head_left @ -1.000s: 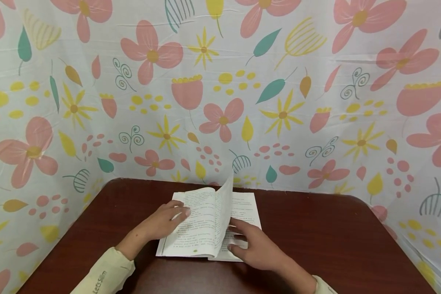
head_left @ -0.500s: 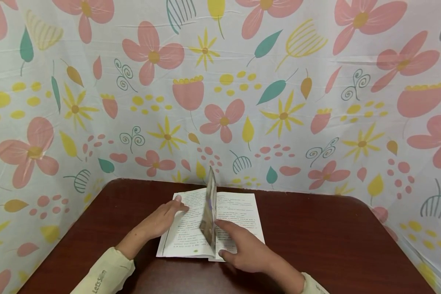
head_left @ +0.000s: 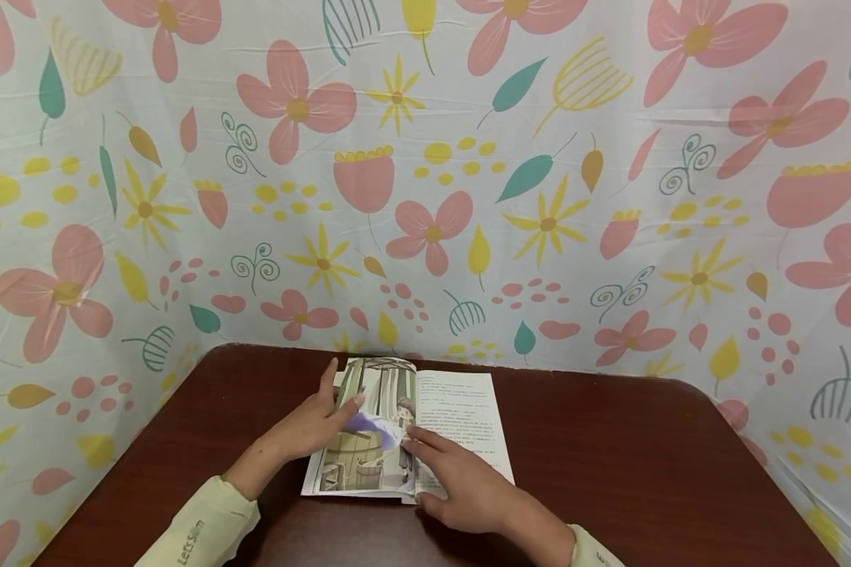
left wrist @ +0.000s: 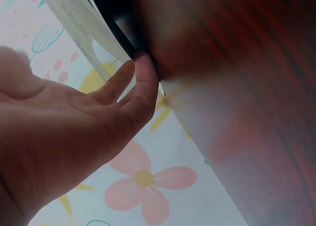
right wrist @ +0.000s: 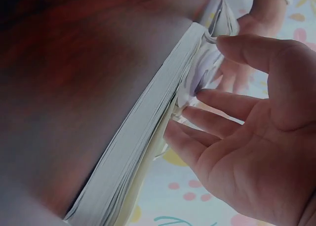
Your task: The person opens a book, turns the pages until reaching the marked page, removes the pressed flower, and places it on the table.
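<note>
An open book [head_left: 464, 402] lies on the table, with a colour-illustrated page [head_left: 351, 453] showing on its left side and printed text on its right. Over the left page's outer part, my left hand [head_left: 314, 424] has its fingers spread, touching the picture. My right hand [head_left: 471, 490] reaches across the right page, its fingertips at the picture's inner edge by the spine. In the right wrist view, the relaxed fingers [right wrist: 224, 119] touch the paper beside the thick page block [right wrist: 143, 117]. The left wrist view gives the hand [left wrist: 74, 132] with its fingertips against a dark edge.
The dark reddish-brown table [head_left: 610, 457] extends on both sides of the book. A white cloth with a flower print [head_left: 432, 232] hangs behind the table and along its sides.
A page stood raised near the spine, passed upright, and now lies on the left with its picture up. My right hand moved left with it; my left hand's fingers lifted and spread over it.
</note>
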The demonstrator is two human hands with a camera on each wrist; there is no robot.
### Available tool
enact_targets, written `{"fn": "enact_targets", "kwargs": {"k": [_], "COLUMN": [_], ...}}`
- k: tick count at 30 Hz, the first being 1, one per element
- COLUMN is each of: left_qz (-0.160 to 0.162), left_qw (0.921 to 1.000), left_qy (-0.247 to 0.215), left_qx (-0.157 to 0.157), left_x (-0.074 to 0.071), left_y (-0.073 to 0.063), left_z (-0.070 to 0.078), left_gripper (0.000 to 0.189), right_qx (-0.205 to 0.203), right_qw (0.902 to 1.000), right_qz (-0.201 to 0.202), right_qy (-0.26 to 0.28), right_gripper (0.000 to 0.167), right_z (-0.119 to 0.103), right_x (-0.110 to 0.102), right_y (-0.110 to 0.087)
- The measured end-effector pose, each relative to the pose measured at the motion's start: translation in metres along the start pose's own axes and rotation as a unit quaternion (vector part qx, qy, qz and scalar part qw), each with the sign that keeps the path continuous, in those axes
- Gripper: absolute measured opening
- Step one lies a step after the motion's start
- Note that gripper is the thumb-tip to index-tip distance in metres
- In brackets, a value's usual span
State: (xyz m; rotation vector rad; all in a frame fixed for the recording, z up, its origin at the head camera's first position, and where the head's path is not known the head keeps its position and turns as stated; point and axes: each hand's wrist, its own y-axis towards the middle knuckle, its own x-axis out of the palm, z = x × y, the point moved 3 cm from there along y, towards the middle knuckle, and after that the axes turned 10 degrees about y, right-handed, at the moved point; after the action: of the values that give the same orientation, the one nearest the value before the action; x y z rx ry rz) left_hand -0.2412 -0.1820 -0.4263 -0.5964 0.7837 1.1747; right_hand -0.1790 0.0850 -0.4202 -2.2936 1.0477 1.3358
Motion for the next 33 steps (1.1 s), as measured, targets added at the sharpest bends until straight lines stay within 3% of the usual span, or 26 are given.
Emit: {"fn": "enact_targets", "kwargs": {"k": [5, 13, 21, 25, 30, 33], "left_qz": [-0.004, -0.027, -0.038, -0.041, -0.048, -0.051], "left_qw": [0.9977, 0.9909, 0.9887, 0.988, 0.9871, 0.9877], "left_qy": [0.051, 0.11, 0.12, 0.127, 0.13, 0.125], "left_qx": [0.043, 0.074, 0.082, 0.078, 0.081, 0.079], "left_x": [0.001, 0.013, 0.006, 0.005, 0.006, 0.007], "left_y": [-0.003, 0.002, -0.006, -0.005, -0.003, -0.004], "left_z": [0.001, -0.014, 0.002, 0.001, -0.001, -0.001], "left_gripper": [0.11, 0.073, 0.069, 0.069, 0.07, 0.07], "right_qx": [-0.001, 0.01, -0.076, -0.106, -0.152, -0.161], "right_qw": [0.9992, 0.9961, 0.9885, 0.9861, 0.9815, 0.9811], "right_qz": [0.004, -0.005, -0.022, -0.03, -0.022, -0.013], "right_qy": [-0.039, -0.088, -0.129, -0.125, -0.115, -0.107], "right_gripper": [0.075, 0.078, 0.052, 0.037, 0.006, 0.013], "right_z": [0.0, 0.007, 0.011, 0.011, 0.01, 0.011], "right_x": [-0.001, -0.004, -0.008, -0.011, -0.014, -0.017], "right_y": [0.001, -0.001, -0.002, -0.003, -0.006, -0.011]}}
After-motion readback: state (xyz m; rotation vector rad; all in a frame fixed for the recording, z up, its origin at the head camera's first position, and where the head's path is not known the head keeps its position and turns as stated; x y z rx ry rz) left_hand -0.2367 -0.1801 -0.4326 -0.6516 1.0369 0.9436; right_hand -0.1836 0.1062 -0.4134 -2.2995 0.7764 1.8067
